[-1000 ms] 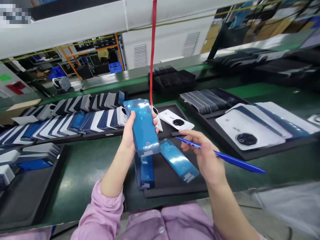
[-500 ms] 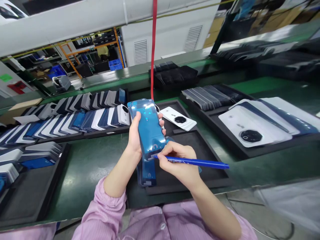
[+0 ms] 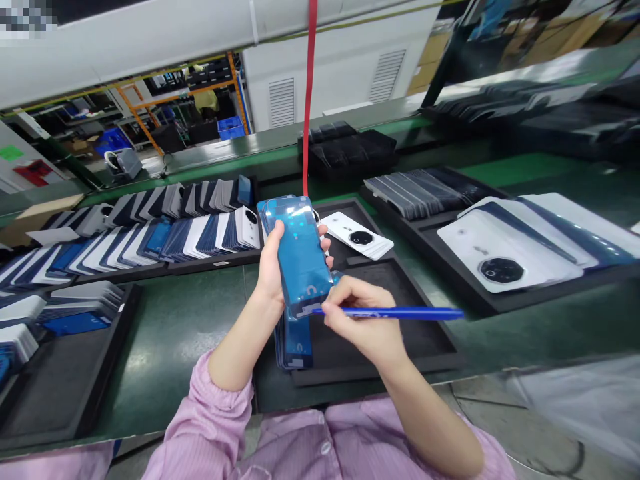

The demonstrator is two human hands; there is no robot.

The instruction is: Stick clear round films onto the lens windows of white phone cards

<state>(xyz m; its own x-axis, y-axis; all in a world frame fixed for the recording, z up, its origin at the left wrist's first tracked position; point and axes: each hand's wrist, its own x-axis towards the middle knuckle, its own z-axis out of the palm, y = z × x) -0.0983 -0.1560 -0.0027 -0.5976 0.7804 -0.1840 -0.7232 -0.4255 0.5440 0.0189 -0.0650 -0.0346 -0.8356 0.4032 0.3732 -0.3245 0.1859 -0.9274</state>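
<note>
My left hand (image 3: 273,267) is wrapped round a small stack of blue film-covered phone back covers (image 3: 303,257), thumb on top and fingertips round the far edge. My right hand (image 3: 367,320) pinches a blue marker pen (image 3: 410,313), its tip at the pale label strip near the lower edge of the top cover. Whether the tip touches the strip I cannot tell. Below the held stack, more blue covers (image 3: 299,343) lean at the left side of a black foam tray (image 3: 380,377). White phone back covers (image 3: 357,235) with a round dark camera lie at that tray's far end.
Rows of white, dark and blue covers (image 3: 200,237) stand in black trays on the left. A partly filled tray (image 3: 45,400) lies at near left. On the right, another tray holds large white covers (image 3: 505,247). A red strap (image 3: 309,100) hangs above the green bench (image 3: 175,347).
The pen has swung to a more level angle, its back end rising, and its tip has shifted slightly right along the label strip. My left hand still grips the covers.
</note>
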